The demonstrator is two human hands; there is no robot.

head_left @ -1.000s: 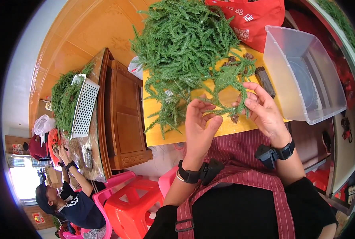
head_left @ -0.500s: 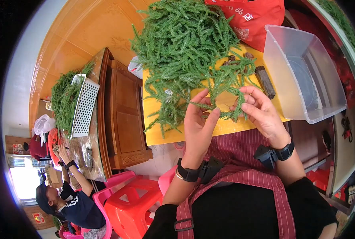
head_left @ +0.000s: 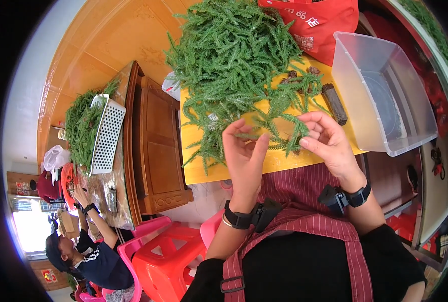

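Observation:
A small ring of green, artificial-looking pine sprigs (head_left: 295, 138) is held up over the yellow tabletop (head_left: 204, 173). My right hand (head_left: 329, 143) pinches its right side between thumb and fingers. At the ring's left side is my left hand (head_left: 246, 153), its thumb and fingers apart around a slightly blurred sprig tip; no firm grip shows. Behind both hands lies a large heap of loose pine sprigs (head_left: 234, 55), spilling forward along the table's left part. Brown pine cones (head_left: 313, 70) lie beyond the ring, partly under sprigs.
A dark bundle of thin sticks (head_left: 334, 104) lies beside a clear plastic bin (head_left: 385, 95) on the right. A red bag (head_left: 319, 25) stands at the back. Leftward are a red stool (head_left: 166, 251), a wooden cabinet (head_left: 158, 146), a white perforated basket (head_left: 108, 136) and a seated co-worker (head_left: 98, 261).
My left thumb and fingers have loosened and shifted slightly left, away from the ring. The ring has turned a little in my right hand, which stays in place.

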